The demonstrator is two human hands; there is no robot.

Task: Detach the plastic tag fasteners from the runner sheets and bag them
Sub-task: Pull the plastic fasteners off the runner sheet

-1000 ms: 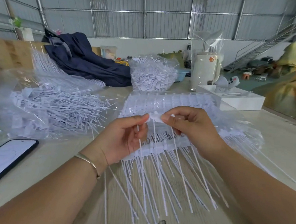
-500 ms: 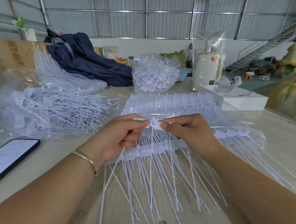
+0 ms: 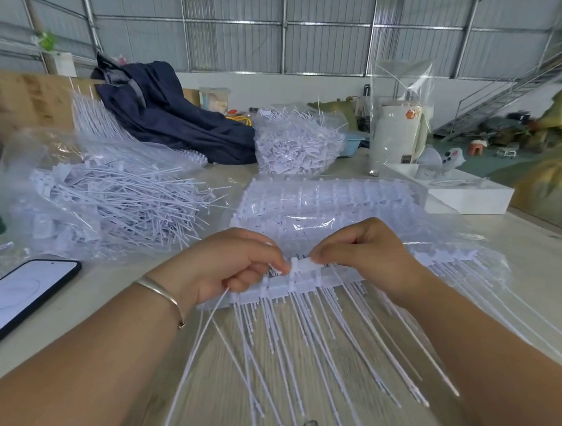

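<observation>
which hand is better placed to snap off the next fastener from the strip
Probably the right hand: it pinches the fastener head on the runner strip, while the left hand already grips loose fasteners.

Both forearms reaching forward, left hand (image 3: 233, 269) with curled fingers (image 3: 275, 262) pinching, right hand (image 3: 366, 254) likewise, fingertips nearly meeting, bracelet on left wrist

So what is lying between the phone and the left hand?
In the head view, only bare table lies between the phone and the left hand, with its wrist's bangle.
</observation>
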